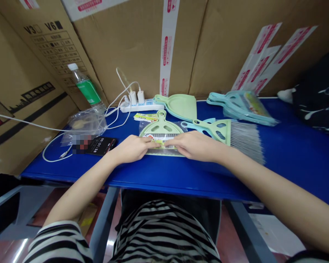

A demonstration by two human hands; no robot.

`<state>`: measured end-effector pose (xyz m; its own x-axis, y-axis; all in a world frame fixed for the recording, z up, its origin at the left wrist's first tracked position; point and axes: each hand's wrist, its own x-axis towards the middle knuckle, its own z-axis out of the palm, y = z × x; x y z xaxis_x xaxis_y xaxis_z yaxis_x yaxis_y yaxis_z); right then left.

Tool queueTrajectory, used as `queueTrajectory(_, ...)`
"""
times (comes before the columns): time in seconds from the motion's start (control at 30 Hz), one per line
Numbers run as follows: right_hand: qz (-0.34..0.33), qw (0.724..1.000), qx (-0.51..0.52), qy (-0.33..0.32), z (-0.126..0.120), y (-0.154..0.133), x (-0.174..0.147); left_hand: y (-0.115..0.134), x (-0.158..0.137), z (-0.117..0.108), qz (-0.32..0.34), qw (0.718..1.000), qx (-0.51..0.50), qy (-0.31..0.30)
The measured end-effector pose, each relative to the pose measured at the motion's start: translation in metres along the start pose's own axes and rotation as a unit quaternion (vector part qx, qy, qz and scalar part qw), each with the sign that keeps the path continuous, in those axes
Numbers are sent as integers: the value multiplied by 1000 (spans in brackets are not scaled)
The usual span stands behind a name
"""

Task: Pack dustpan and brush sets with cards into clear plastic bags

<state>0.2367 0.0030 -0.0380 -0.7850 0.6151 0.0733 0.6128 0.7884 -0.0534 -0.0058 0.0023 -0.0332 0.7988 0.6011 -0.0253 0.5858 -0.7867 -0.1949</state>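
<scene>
A green dustpan and brush set in a clear plastic bag [161, 128] lies on the blue table in front of me, handle end away from me. A printed label shows through the bag. My left hand [133, 149] grips its left side, index finger stretched onto the label. From the right side my right hand [200, 146] holds it too, its index finger also on the label and its other fingers curled. Both hands partly cover the bag's lower half. Just beyond my right hand are a green brush [222, 131] with grey bristles and a light blue handle [197, 126].
A loose green dustpan [181, 104] and bagged light blue dustpans [244, 106] lie at the back. Leftward are a power strip [150, 106] with white cables, a water bottle [89, 91], crumpled plastic [84, 122] and a phone [102, 145]. Cardboard walls [137, 47] enclose the back.
</scene>
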Motion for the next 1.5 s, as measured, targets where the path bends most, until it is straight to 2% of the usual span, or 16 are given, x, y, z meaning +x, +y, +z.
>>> queueTrajectory(0.53,39,998,29,-26,-11,16,-6,-12,-6,-5,-30,999,-7,30)
queueTrajectory(0.77,59,997,37,-44,-16,15,-6,-14,-5,-7,-55,998,5,18)
queueTrajectory(1.03,56,996,52,-35,-15,18,-7,-15,-5,-5,-52,998,-7,24)
queueTrajectory(1.5,79,993,53,-65,-17,14,-6,-13,-3,-8,-68,998,-15,-4)
